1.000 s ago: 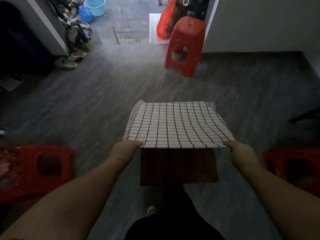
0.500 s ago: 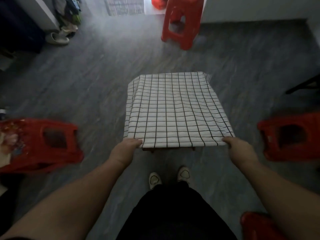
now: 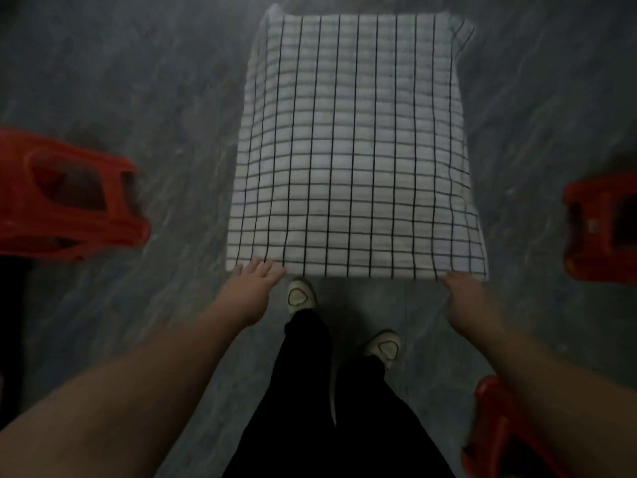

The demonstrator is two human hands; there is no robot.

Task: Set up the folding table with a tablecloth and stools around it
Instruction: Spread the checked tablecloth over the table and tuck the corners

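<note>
Red plastic fills the left edge, where a stool (image 3: 69, 201) is cut off by the frame on the grey floor (image 3: 155, 98). The left hand (image 3: 253, 284) meets the near left corner of the checked tablecloth (image 3: 355, 150), fingers spread and straight, tips touching the hem. The cloth drapes the desk completely, hiding it; the far corners blur in the dim light. Two pale shoes (image 3: 300, 297) stand just short of the near hem. The right hand (image 3: 465, 294) sits at the near right corner, its fingertips hidden, so whether it pinches the cloth cannot be told. A second stool (image 3: 599, 229) is cropped at right, and a third (image 3: 496, 426) shows partly behind the right forearm.
</note>
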